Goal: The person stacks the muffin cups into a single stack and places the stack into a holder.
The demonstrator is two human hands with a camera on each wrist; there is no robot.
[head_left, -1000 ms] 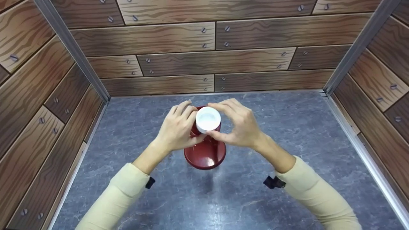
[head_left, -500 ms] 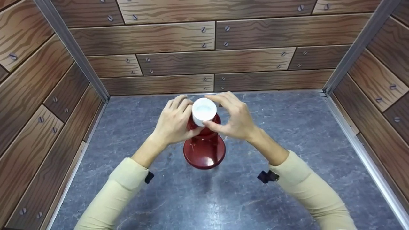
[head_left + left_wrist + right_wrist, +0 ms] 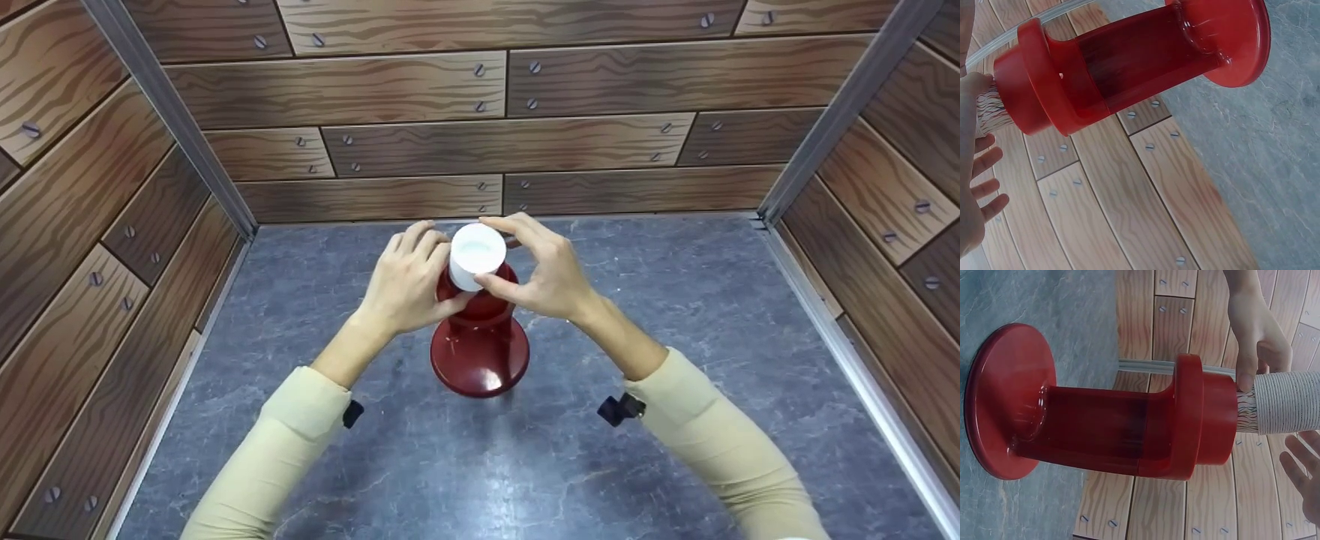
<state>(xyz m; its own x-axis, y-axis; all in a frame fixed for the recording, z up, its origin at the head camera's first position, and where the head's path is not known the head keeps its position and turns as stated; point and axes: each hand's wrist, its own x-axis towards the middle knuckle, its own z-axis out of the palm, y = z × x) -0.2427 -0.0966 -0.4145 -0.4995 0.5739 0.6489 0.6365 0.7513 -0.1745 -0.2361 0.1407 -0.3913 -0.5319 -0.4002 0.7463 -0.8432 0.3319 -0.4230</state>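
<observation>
A red cup dispenser (image 3: 1100, 427) with a round base (image 3: 480, 367) stands on the grey surface. In its top collar (image 3: 484, 309) sits the lower end of a stack of nested paper cups (image 3: 478, 251). The stack's white rims (image 3: 1289, 402) form ridges above the collar, and a patterned cup wall (image 3: 1247, 410) shows just over it. My left hand (image 3: 401, 285) holds the stack low down from the left, thumb against the patterned wall. From the right, my right hand (image 3: 544, 266) grips the rims between thumb and fingers. The far side of the stack is hidden.
Wood-patterned panels (image 3: 360, 90) close off the back and both sides, with a metal strip (image 3: 874, 375) along the right floor edge. A dark wrist device (image 3: 621, 409) sits at the right sleeve, another (image 3: 353, 413) at the left.
In the head view, the cup stack and both hands have moved away and slightly left. More of the red collar now shows below the stack. The dispenser's base has stayed in place.
</observation>
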